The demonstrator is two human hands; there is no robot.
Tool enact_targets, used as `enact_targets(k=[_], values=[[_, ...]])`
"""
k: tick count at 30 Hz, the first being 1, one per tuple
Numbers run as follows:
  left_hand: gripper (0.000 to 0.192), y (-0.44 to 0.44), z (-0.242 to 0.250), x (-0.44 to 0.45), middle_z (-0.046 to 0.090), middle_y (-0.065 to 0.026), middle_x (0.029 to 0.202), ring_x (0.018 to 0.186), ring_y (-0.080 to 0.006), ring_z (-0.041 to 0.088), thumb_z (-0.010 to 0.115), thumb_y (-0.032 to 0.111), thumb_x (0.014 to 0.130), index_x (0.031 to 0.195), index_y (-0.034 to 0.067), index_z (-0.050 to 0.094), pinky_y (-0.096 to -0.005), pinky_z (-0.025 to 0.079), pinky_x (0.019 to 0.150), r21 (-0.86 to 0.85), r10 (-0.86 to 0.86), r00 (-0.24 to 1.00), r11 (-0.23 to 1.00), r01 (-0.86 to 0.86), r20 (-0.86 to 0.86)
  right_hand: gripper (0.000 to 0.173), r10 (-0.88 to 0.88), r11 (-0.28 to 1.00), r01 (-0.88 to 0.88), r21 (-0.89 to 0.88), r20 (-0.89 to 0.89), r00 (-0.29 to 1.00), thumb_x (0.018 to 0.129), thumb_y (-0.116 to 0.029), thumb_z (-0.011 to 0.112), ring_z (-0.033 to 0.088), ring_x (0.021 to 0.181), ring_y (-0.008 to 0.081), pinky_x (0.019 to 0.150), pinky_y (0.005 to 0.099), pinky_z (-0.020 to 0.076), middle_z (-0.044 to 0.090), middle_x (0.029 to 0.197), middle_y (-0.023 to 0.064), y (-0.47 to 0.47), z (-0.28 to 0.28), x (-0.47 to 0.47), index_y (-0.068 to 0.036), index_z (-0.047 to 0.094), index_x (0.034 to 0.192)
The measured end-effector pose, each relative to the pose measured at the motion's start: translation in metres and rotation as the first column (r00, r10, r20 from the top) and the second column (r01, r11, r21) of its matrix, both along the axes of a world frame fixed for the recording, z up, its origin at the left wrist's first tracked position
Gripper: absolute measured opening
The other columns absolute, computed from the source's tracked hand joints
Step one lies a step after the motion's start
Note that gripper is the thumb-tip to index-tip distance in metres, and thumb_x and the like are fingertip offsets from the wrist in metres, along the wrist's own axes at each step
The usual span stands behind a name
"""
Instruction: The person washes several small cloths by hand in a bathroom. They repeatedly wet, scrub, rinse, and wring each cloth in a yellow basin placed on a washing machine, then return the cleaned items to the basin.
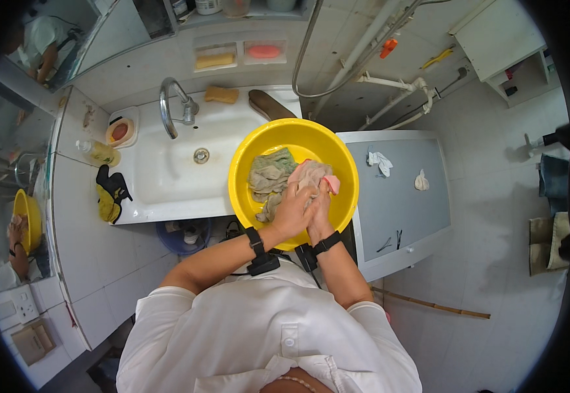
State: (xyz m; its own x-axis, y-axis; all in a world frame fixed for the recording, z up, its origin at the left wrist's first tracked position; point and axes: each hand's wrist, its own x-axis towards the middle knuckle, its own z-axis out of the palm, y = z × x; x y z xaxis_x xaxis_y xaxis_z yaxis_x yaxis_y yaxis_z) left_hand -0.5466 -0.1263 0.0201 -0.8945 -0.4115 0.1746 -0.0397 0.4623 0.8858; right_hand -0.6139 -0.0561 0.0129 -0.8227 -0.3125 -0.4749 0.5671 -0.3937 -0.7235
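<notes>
A yellow plastic basin rests over the right end of a white sink. Inside it, my left hand and my right hand are together on a pinkish cloth with a red-pink edge, gripping it between them. Greyish-green wet cloths lie bunched in the basin to the left of my hands. Some fingers of my right hand are hidden by the cloth and my left hand. Both wrists carry black straps with small black boxes.
A chrome faucet, sponge and brown insole are at the sink's back. A soap bottle and black-and-yellow gloves lie left. The grey-topped cabinet holds small white cloths. Below is a blue basin.
</notes>
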Motion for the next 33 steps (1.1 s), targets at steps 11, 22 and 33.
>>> enact_targets(k=[11, 22, 33], values=[[0.027, -0.038, -0.044, -0.017, 0.06, -0.016, 0.101, 0.089, -0.0247, 0.06, 0.057, 0.026, 0.093, 0.105, 0.001, 0.057, -0.0344, 0.046, 0.08, 0.231, 0.18, 0.984, 0.957, -0.174, -0.008, 0.036, 0.05, 0.994, -0.055, -0.095, -0.052, 0.997, 0.099, -0.03, 0.04, 0.058, 0.11, 0.0198, 0.094, 0.0318, 0.0467, 0.058, 0.121, 0.009, 0.002, 0.011, -0.008, -0.006, 0.053, 0.123], [0.013, -0.004, 0.008, 0.009, 0.062, -0.0147, 0.095, 0.086, -0.0358, 0.06, 0.061, 0.019, 0.086, 0.093, 0.008, 0.063, -0.0408, 0.05, 0.075, -0.182, -0.061, 0.998, 0.982, 0.055, -0.029, 0.024, 0.211, 0.97, -0.188, -0.153, 0.149, 0.966, 0.093, -0.021, 0.052, 0.064, 0.089, 0.0221, 0.078, 0.0366, 0.0532, 0.063, 0.099, 0.0076, 0.011, -0.035, -0.011, -0.006, 0.057, 0.11], [0.019, -0.016, -0.04, -0.022, 0.063, -0.016, 0.081, 0.078, -0.0345, 0.062, 0.056, 0.02, 0.092, 0.086, 0.003, 0.061, -0.0407, 0.049, 0.07, 0.05, 0.146, 0.985, 0.987, -0.151, 0.096, 0.028, 0.1, 0.993, -0.1, -0.062, 0.009, 0.995, 0.082, -0.013, 0.057, 0.062, 0.092, 0.0213, 0.083, 0.0325, 0.0505, 0.062, 0.101, 0.008, 0.034, -0.019, -0.011, -0.004, 0.058, 0.108]])
